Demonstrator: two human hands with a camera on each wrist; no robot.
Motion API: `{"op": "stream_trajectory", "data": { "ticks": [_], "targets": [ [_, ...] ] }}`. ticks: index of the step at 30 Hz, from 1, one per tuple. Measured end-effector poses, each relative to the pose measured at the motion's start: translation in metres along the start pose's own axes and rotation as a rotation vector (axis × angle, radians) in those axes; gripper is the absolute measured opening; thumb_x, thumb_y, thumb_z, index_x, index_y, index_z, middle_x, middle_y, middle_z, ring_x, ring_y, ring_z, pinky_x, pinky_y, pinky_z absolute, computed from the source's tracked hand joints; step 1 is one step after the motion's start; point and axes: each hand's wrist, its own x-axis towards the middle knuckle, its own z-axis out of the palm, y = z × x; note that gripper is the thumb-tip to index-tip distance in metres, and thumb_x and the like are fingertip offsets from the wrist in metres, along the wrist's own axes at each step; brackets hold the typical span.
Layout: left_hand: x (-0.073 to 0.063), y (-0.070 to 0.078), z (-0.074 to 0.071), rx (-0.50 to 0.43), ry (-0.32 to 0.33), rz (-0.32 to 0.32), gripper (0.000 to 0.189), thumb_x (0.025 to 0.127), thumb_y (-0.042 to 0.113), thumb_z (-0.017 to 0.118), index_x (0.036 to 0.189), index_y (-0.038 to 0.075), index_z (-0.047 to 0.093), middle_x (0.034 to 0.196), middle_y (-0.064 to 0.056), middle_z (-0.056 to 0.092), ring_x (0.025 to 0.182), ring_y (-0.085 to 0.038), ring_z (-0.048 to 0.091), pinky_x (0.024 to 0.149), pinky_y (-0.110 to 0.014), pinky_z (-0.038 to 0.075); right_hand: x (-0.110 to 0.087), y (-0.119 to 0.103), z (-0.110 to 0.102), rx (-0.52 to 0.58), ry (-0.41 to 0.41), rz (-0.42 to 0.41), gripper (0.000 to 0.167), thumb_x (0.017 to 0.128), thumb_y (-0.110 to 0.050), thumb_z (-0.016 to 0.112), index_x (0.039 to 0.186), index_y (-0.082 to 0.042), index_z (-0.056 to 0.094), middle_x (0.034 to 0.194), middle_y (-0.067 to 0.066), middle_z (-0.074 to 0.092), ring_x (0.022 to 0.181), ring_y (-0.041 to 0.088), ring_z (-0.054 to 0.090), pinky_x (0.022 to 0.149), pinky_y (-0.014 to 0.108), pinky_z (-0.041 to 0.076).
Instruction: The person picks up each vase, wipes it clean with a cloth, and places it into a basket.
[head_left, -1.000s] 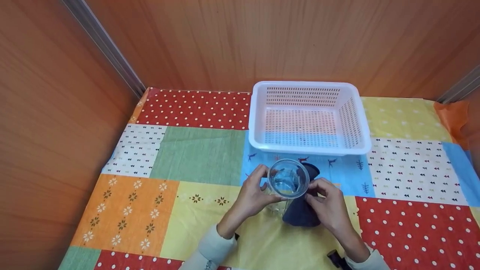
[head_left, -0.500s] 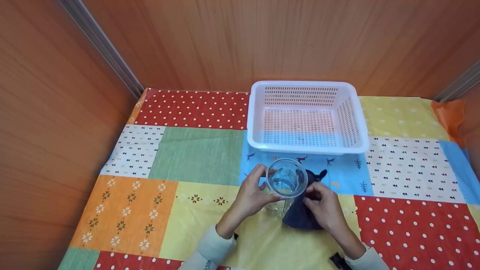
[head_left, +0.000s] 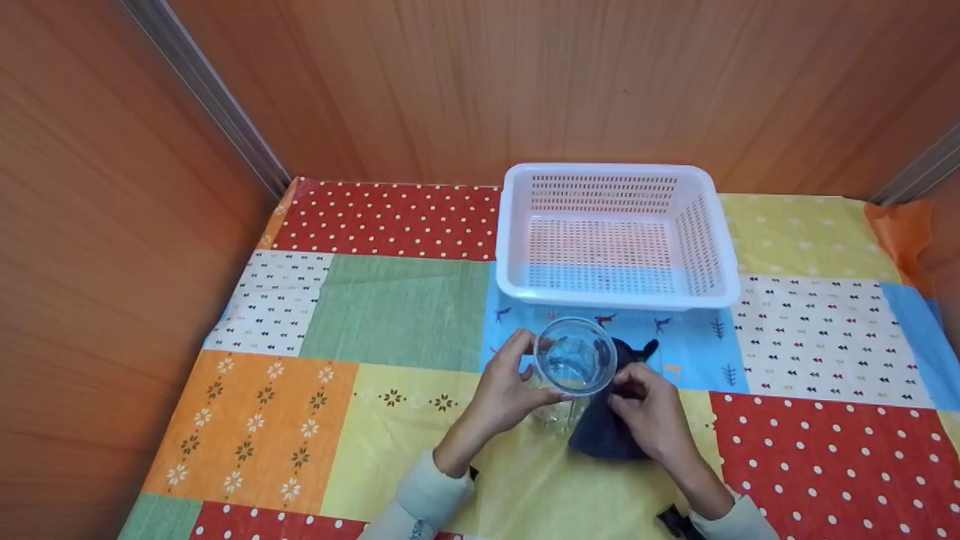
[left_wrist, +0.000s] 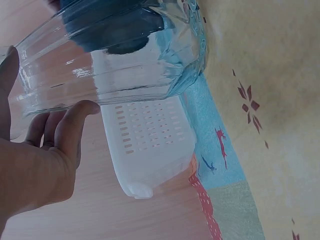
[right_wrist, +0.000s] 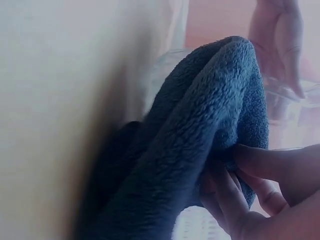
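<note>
A clear glass jar (head_left: 576, 358) stands upright near the middle of the table, its round mouth facing up. My left hand (head_left: 511, 386) grips it near the rim, thumb on the near side and fingers on the far side. In the left wrist view the ribbed glass wall of the jar (left_wrist: 135, 82) shows, with dark cloth seen through it. My right hand (head_left: 651, 405) pinches a dark blue fuzzy cloth (head_left: 606, 431) at the jar's right side. Folds of the cloth (right_wrist: 220, 85) hang from thumb and fingers in the right wrist view.
A white perforated plastic basket (head_left: 619, 296) sits just behind the jar, with nothing in it. The table wears a patchwork-patterned tablecloth (head_left: 405, 311). Wood-grain panels (head_left: 390, 90) rise at the back and on both sides.
The cloth's upper end, a broad flap behind the jar a second ago, is now a narrow twisted tip pointing right. My right hand has shifted slightly down; the left holds the jar as before.
</note>
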Motion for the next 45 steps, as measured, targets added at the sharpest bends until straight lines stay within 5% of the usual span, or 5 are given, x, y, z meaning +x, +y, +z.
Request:
{"op": "stream_trajectory", "data": {
  "ticks": [9, 18, 25, 31, 45],
  "targets": [
    [0.0, 0.0, 0.0, 0.013, -0.001, 0.012, 0.057, 0.077, 0.017, 0.097, 0.121, 0.014, 0.061, 0.123, -0.005, 0.061, 0.117, -0.023, 0.058, 0.095, -0.053, 0.06, -0.001, -0.03, -0.009, 0.061, 0.033, -0.059, 0.023, 0.088, 0.019, 0.072, 0.094, -0.003, 0.073, 0.097, 0.007, 0.065, 0.098, 0.021, 0.07, 0.088, 0.039, 0.062],
    [0.001, 0.0, 0.001, 0.015, -0.001, 0.01, 0.057, 0.077, 0.015, 0.097, 0.121, 0.014, 0.061, 0.124, -0.008, 0.062, 0.117, -0.022, 0.058, 0.096, -0.049, 0.06, 0.001, 0.009, 0.002, -0.043, -0.005, -0.023, 0.027, 0.084, 0.023, 0.07, 0.092, -0.001, 0.063, 0.096, 0.009, 0.063, 0.095, 0.023, 0.069, 0.077, 0.027, 0.061],
    [0.001, 0.0, 0.001, 0.004, -0.005, -0.003, 0.057, 0.077, 0.014, 0.097, 0.121, 0.015, 0.061, 0.122, -0.003, 0.061, 0.118, -0.022, 0.058, 0.098, -0.05, 0.059, 0.004, 0.026, 0.005, -0.063, -0.02, 0.016, 0.029, 0.081, 0.025, 0.068, 0.09, -0.001, 0.061, 0.093, 0.009, 0.062, 0.096, 0.025, 0.067, 0.079, 0.03, 0.058],
    [0.0, 0.0, 0.0, 0.019, -0.002, -0.005, 0.057, 0.076, 0.015, 0.097, 0.12, 0.016, 0.062, 0.122, 0.001, 0.06, 0.117, -0.02, 0.058, 0.095, -0.045, 0.06, 0.001, 0.014, 0.005, -0.058, 0.002, 0.011, 0.027, 0.082, 0.023, 0.07, 0.09, -0.002, 0.064, 0.094, 0.008, 0.064, 0.096, 0.021, 0.068, 0.079, 0.027, 0.06],
    [0.0, -0.002, 0.001, -0.031, 0.001, 0.006, 0.057, 0.076, 0.01, 0.096, 0.121, 0.014, 0.062, 0.125, -0.006, 0.061, 0.12, -0.03, 0.058, 0.098, -0.055, 0.058, -0.003, -0.016, 0.0, 0.013, 0.044, -0.037, 0.024, 0.088, 0.021, 0.068, 0.094, -0.002, 0.069, 0.097, 0.007, 0.064, 0.099, 0.025, 0.069, 0.088, 0.031, 0.062]
  ]
}}
